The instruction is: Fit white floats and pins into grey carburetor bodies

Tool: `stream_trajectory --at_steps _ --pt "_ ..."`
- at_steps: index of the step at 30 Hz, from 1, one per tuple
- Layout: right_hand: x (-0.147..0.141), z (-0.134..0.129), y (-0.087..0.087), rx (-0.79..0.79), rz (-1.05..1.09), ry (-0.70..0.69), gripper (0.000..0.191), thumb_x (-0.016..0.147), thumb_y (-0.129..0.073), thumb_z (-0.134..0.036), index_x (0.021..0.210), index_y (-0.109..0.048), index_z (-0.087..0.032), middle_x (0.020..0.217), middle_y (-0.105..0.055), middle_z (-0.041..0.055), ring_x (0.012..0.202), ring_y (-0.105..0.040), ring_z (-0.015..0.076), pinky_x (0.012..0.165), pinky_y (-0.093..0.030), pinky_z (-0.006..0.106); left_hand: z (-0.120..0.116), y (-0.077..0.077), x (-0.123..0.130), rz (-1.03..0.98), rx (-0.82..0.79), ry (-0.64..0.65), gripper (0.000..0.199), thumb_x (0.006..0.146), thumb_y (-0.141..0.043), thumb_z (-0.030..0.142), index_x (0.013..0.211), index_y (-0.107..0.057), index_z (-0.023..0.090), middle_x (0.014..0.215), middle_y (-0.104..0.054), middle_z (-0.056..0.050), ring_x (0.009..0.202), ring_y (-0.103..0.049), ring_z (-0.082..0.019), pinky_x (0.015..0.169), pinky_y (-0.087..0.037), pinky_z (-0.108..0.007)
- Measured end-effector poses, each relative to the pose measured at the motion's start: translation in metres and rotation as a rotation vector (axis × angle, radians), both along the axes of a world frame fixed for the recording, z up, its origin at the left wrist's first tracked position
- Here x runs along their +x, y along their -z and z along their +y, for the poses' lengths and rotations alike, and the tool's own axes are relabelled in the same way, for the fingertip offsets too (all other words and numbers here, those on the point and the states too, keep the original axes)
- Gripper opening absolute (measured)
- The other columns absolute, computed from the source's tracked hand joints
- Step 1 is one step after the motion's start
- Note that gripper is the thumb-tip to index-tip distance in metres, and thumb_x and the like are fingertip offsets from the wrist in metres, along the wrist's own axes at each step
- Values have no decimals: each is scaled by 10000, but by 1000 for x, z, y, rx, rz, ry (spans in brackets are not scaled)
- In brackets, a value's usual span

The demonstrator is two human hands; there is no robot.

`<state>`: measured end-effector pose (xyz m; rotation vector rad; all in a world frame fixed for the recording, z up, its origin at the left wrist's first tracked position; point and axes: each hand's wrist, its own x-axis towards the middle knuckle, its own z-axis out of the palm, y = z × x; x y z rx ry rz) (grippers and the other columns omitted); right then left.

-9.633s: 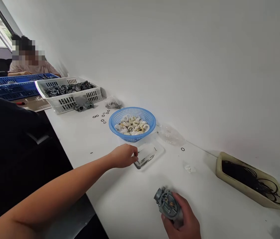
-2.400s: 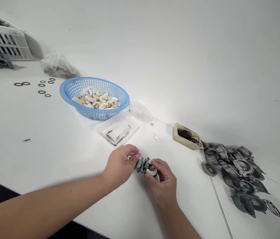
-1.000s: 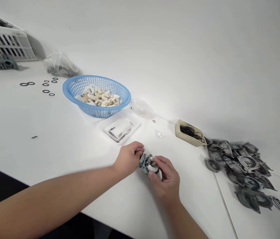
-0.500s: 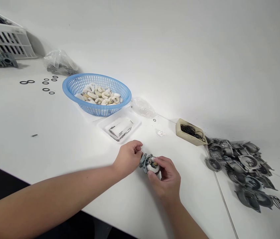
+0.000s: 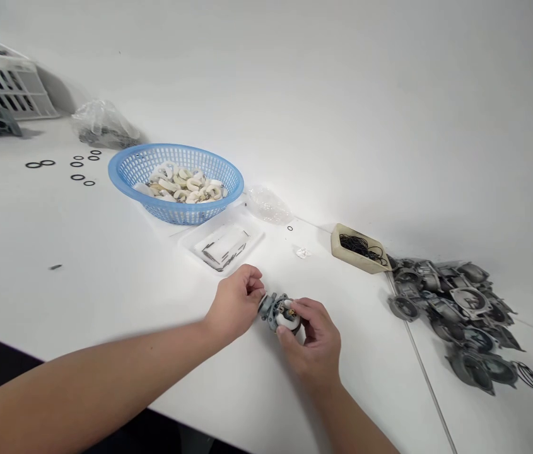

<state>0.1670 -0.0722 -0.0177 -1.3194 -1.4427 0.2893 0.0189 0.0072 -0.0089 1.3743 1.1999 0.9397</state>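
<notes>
Head view, seen from my remote post. In front of me, a grey cast-metal body (image 5: 270,309), knobbly and flanged, is held in both hands over the smooth white table (image 5: 119,296). My right hand (image 5: 316,343) closes round its rounded end, thumb and fingers clasping it beside a glossy white C-shaped piece (image 5: 287,323) with brass-coloured detail within the curve. My left hand (image 5: 238,299) has its fingertips drawn narrowly together at the flanged end; whether they pinch anything, I cannot tell.

Beyond the hands I note a shallow white tray (image 5: 228,239) with slender dark pins (image 5: 212,256), just beside a blue lattice-walled basket (image 5: 181,215) heaped with curved, white-to-cream pieces (image 5: 183,184). Crinkled clear plastic (image 5: 269,205) lies near the tray.

To my right, an oblong cream bin (image 5: 356,260) holds tangled thin black loops (image 5: 359,244); near it, dull grey metal cups (image 5: 472,343) are piled. At far left stands a slotted white crate (image 5: 34,85).
</notes>
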Motion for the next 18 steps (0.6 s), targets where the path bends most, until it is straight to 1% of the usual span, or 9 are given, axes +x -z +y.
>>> stream_trajectory --at_steps 5,8,10,12,15,18 --pt "-1 0 0 -1 -17 57 310 677 -665 -198 987 -677 -198 1006 -604 97 862 -644 242 717 -584 391 2 -13 -5 -27 -44 -52 214 713 -637 294 891 -537 227 767 -681 20 672 -621 -126 594 -481 -229" --pt "-2 0 -1 -5 -17 93 294 680 -670 -209 974 -677 -195 993 -609 93 853 -644 239 721 -585 394 -3 -18 -8 -47 -35 -48 210 701 -666 322 848 -552 225 757 -693 19 666 -629 -129 578 -484 -224" --pt "-3 -1 -3 -15 -24 126 283 679 -672 -218 961 -679 -195 987 -611 90 840 -645 235 724 -584 395 -10 -19 -9 -32 9 -14 169 704 -667 318 799 -566 222 750 -692 23 666 -633 -127 571 -485 -219" --pt "-4 -1 -4 -34 -41 155 281 678 -680 -229 956 -679 -193 988 -613 90 838 -645 235 722 -585 390 -17 -18 -9 22 90 28 110 716 -653 295 754 -580 222 723 -684 33 656 -627 -119 561 -478 -209" --pt "-4 -1 -6 -45 -54 183 282 680 -687 -245 957 -681 -194 984 -617 88 835 -645 234 719 -586 383 -23 -15 -9 86 204 75 47 738 -622 267 738 -596 228 697 -675 46 644 -621 -110 543 -465 -197" --pt "-5 0 -7 -34 -48 188 278 681 -684 -248 954 -681 -198 978 -617 82 824 -642 230 735 -581 392 -24 -12 -8 125 239 79 34 745 -612 260 740 -596 231 698 -678 50 639 -624 -108 529 -459 -195"
